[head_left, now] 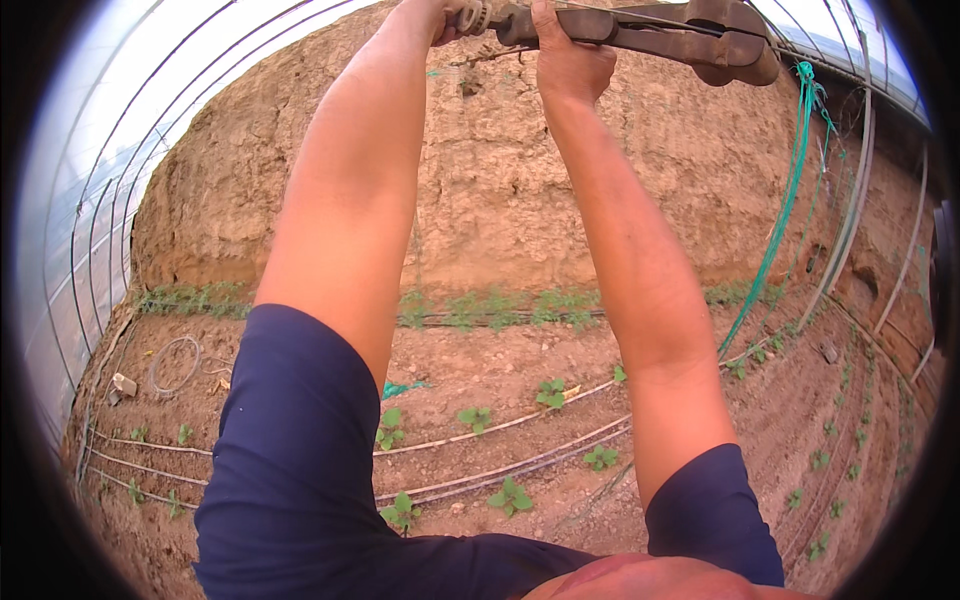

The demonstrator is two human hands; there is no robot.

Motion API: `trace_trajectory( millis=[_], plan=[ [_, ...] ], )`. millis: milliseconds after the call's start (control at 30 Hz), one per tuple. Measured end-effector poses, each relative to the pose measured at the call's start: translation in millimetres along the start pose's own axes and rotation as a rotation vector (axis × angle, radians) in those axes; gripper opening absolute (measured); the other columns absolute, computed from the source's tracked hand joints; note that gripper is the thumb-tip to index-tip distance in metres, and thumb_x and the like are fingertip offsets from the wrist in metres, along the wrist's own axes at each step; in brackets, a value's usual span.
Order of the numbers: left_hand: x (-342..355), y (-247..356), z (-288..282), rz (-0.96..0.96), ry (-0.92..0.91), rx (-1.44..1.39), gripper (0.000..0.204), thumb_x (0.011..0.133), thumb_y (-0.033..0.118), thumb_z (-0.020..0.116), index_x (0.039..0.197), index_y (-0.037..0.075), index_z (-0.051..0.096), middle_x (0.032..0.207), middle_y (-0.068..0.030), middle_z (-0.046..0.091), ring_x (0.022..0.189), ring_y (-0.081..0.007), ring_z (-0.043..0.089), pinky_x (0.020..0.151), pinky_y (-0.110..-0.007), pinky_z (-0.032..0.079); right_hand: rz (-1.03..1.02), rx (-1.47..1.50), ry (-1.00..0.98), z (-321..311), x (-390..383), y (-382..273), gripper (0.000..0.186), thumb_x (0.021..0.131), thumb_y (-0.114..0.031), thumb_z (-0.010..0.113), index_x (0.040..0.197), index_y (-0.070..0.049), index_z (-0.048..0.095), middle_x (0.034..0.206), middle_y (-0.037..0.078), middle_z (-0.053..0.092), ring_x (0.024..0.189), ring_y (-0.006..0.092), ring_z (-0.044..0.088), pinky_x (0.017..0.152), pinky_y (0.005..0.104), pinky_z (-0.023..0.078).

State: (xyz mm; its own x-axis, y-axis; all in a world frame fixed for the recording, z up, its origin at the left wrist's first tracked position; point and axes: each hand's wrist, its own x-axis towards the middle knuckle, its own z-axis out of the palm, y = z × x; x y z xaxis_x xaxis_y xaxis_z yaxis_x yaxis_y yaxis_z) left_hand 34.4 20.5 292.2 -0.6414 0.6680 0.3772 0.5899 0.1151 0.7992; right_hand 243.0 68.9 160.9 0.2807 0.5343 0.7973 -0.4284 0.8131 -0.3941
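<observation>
Both my arms reach up to the top edge of the head view. My right hand (577,68) is closed around a long, rusty brown metal tool (650,30), with the thumb pointing up along it. The tool's thick, rounded head (735,50) extends to the right. My left hand (440,22), partly cut off by the top edge, is closed at a ribbed beige ring-like piece (473,17) by the tool's narrow left end. Most of the left fingers are hidden. A thin line or rod runs along the tool's upper side.
An earth wall (480,200) rises ahead, with green plants (490,308) along its foot. Drip hoses (500,428) cross the soil beside young seedlings (510,497). Green cords (785,220) hang at the right near metal poles (860,190). A coiled hose (176,365) lies left.
</observation>
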Motion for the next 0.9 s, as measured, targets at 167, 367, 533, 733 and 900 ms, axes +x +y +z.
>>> trace_trajectory(
  millis=[167, 367, 533, 733, 900],
  plan=[
    [-1.6, -28.1, 19.2, -0.089, 0.045, -0.31, 0.037, 0.101, 0.028, 0.057, 0.069, 0.01, 0.06, 0.058, -0.0022, 0.06, 0.04, -0.0041, 0.048, 0.033, -0.017, 0.04, -0.107, -0.042, 0.023, 5.8, 1.1, 1.8, 0.056, 0.078, -0.047, 0.082, 0.098, 0.005, 0.073, 0.1, 0.022, 0.075, 0.099, 0.0377, 0.071, 0.089, 0.0457, 0.053],
    [-24.6, -43.7, 43.5, 0.055, 0.153, -0.629, 0.024, 0.098, 0.022, 0.062, 0.079, 0.01, 0.066, 0.065, -0.0056, 0.063, 0.047, -0.0095, 0.056, 0.041, -0.024, 0.052, -0.119, 0.189, 0.058, 16.1, 1.8, 11.7, 0.053, 0.08, -0.046, 0.08, 0.099, 0.002, 0.073, 0.098, 0.022, 0.075, 0.097, 0.0405, 0.07, 0.087, 0.0469, 0.052],
    [-55.5, -60.4, 51.3, 0.356, 0.136, -0.67, 0.018, 0.098, 0.017, 0.054, 0.099, 0.002, 0.063, 0.09, -0.0159, 0.067, 0.068, -0.0225, 0.071, 0.063, -0.039, 0.066, -0.179, 0.006, 0.033, 11.5, 7.9, 13.1, 0.052, 0.081, -0.047, 0.078, 0.099, 0.002, 0.074, 0.094, 0.023, 0.074, 0.095, 0.0416, 0.07, 0.085, 0.0475, 0.053],
    [-110.6, -126.7, 61.7, 0.327, -0.077, -0.955, 0.035, 0.098, 0.012, 0.044, 0.12, -0.014, 0.05, 0.111, -0.031, 0.064, 0.092, -0.0374, 0.074, 0.085, -0.043, 0.066, -0.105, -0.054, 0.099, 13.4, 4.5, 6.0, 0.056, 0.08, -0.049, 0.079, 0.096, 0.004, 0.073, 0.093, 0.024, 0.074, 0.094, 0.0414, 0.07, 0.083, 0.0476, 0.053],
    [-158.9, -200.9, 87.1, 0.305, 0.223, -0.156, 0.026, 0.09, 0.009, 0.074, 0.111, -0.004, 0.064, 0.088, -0.0139, 0.073, 0.086, -0.0188, 0.073, 0.066, -0.031, 0.058, -0.036, -0.113, -0.034, 13.8, 11.2, 8.8, 0.058, 0.08, -0.051, 0.079, 0.098, 0.004, 0.073, 0.095, 0.023, 0.075, 0.094, 0.0388, 0.071, 0.084, 0.0468, 0.052]
  ],
)
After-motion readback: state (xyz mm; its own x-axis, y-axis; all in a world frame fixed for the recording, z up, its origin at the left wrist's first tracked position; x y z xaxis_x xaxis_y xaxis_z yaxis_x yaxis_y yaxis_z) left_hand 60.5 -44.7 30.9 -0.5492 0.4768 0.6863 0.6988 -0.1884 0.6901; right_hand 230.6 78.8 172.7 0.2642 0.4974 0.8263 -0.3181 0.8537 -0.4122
